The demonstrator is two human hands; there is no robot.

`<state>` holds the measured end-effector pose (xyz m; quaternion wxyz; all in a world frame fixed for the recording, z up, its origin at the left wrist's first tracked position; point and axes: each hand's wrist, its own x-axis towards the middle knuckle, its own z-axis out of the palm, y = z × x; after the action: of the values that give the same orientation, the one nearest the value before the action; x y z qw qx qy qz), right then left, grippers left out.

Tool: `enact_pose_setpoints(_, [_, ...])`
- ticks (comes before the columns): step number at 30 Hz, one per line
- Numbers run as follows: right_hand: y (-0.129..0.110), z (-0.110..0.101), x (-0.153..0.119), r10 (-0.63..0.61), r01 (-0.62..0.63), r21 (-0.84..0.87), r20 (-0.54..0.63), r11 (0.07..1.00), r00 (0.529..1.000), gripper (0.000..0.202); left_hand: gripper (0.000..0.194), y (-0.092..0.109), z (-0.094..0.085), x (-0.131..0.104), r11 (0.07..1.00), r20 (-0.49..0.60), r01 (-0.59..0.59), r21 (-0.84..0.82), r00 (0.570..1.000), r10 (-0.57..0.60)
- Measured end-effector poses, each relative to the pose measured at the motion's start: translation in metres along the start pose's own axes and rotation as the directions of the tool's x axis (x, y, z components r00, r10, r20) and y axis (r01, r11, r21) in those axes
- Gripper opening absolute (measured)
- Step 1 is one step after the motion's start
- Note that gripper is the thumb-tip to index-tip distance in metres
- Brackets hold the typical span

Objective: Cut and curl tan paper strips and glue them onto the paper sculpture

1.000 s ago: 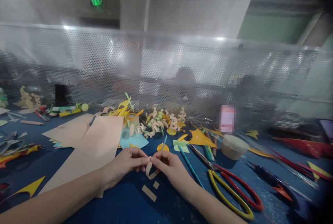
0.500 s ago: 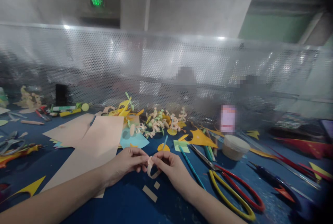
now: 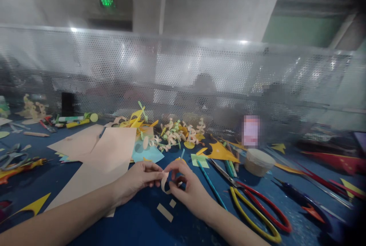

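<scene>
My left hand [image 3: 143, 179] is closed, its thumb and fingertips pinching one end of a narrow pale peach paper strip [image 3: 164, 183]. The strip bends downward in a loop. Around the loop's other side curls my right hand [image 3: 187, 187], index fingertip at the pinched end and thumb lower, against the strip. Part of the strip is hidden behind the right fingers. Below the hands, a small paper rectangle [image 3: 165, 213] and a smaller paper square [image 3: 172, 203] lie on the blue table [image 3: 143, 229]. Peach paper sheets [image 3: 94, 179] lie beside my left forearm.
Scissors with red and yellow handles [image 3: 254, 215] lie at the right, near a round tub [image 3: 259, 162] and a blue stick [image 3: 211, 183]. Curled paper pieces [image 3: 174, 133] are heaped behind my hands. A perforated metal screen [image 3: 137, 71] stands along the back.
My right thumb has moved down and away from the index finger, which now reaches over to the strip's pinched end. My left hand keeps its place.
</scene>
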<state>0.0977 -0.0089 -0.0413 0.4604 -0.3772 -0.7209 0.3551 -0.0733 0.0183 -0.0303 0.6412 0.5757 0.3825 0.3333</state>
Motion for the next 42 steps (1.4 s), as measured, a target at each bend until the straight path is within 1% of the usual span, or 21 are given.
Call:
enact_pose_setpoints(2, [-0.0003, 0.0001, -0.0006, -0.059, 0.062, -0.112, 0.029, 0.992, 0.998, 0.025, 0.018, -0.0007, -0.0002, 0.0001, 1.0, 0.001, -0.005, -0.004, 1.0, 0.005])
enact_pose_setpoints(3, [0.0001, 0.0002, -0.0007, -0.065, 0.069, -0.14, 0.03, 0.988, 0.997, 0.022, 0.018, -0.0013, -0.0003, 0.0001, 1.0, -0.008, -0.002, 0.001, 1.0, 0.002])
enact_pose_setpoints(6, [0.0022, 0.0008, -0.0006, -0.056, 0.058, -0.169, 0.015, 0.984, 0.998, 0.012, 0.019, -0.0038, -0.0008, 0.0009, 1.0, -0.028, 0.0, 0.023, 1.0, 0.001])
enact_pose_setpoints(8, [0.0032, 0.0015, -0.0003, -0.045, 0.042, -0.162, -0.016, 0.986, 0.999, 0.008, 0.02, -0.0055, -0.001, 0.0019, 0.999, -0.017, -0.017, 0.038, 1.0, 0.018])
enact_pose_setpoints(11, [0.0031, 0.0031, 0.0002, 0.025, -0.032, -0.104, -0.067, 0.994, 0.997, 0.002, 0.022, -0.0061, -0.0003, 0.003, 0.997, 0.002, -0.043, 0.064, 0.999, 0.043])
enact_pose_setpoints(13, [0.0023, 0.0041, 0.0006, 0.087, -0.09, -0.04, -0.071, 0.995, 0.994, 0.01, 0.022, -0.0051, 0.001, 0.0029, 0.996, 0.003, -0.046, 0.082, 0.999, 0.046])
enact_pose_setpoints(18, [0.0032, 0.0037, 0.0035, 0.196, -0.189, 0.201, -0.015, 0.961, 0.981, 0.027, 0.022, -0.0025, 0.0031, 0.0009, 0.995, 0.02, -0.063, 0.071, 0.998, 0.062])
enact_pose_setpoints(22, [0.0054, 0.0009, 0.0059, 0.235, -0.239, 0.219, 0.046, 0.946, 0.971, 0.028, 0.02, -0.003, 0.0028, -0.0002, 0.994, 0.041, -0.075, 0.074, 0.997, 0.072])
enact_pose_setpoints(25, [0.0043, -0.0006, 0.0064, 0.269, -0.28, 0.231, 0.079, 0.932, 0.96, 0.029, 0.019, -0.0034, 0.003, -0.001, 0.991, 0.035, -0.065, 0.117, 0.998, 0.061])
enact_pose_setpoints(29, [0.0, -0.0008, 0.0061, 0.303, -0.312, 0.242, 0.078, 0.918, 0.95, 0.03, 0.013, -0.0035, 0.0046, -0.0014, 0.985, 0.058, -0.041, 0.17, 0.998, 0.032])
enact_pose_setpoints(32, [-0.0019, -0.0004, 0.006, 0.322, -0.331, 0.25, 0.078, 0.91, 0.944, 0.028, 0.01, -0.0042, 0.006, -0.0011, 0.981, 0.075, -0.086, 0.174, 0.994, 0.074])
enact_pose_setpoints(35, [-0.0008, -0.0001, 0.0061, 0.326, -0.331, 0.266, 0.065, 0.905, 0.943, 0.028, 0.009, -0.0051, 0.0063, -0.0011, 0.984, 0.044, -0.112, 0.136, 0.993, 0.107])
enact_pose_setpoints(38, [0.0022, 0.0002, 0.006, 0.315, -0.315, 0.279, 0.047, 0.907, 0.948, 0.027, 0.014, -0.0053, 0.0053, -0.0011, 0.991, 0.016, -0.095, 0.095, 0.995, 0.094])
enact_pose_setpoints(42, [0.0059, 0.0012, 0.0056, 0.298, -0.296, 0.293, 0.039, 0.909, 0.954, 0.027, 0.015, -0.0051, 0.0049, -0.0011, 0.988, 0.028, -0.073, 0.132, 0.997, 0.07])
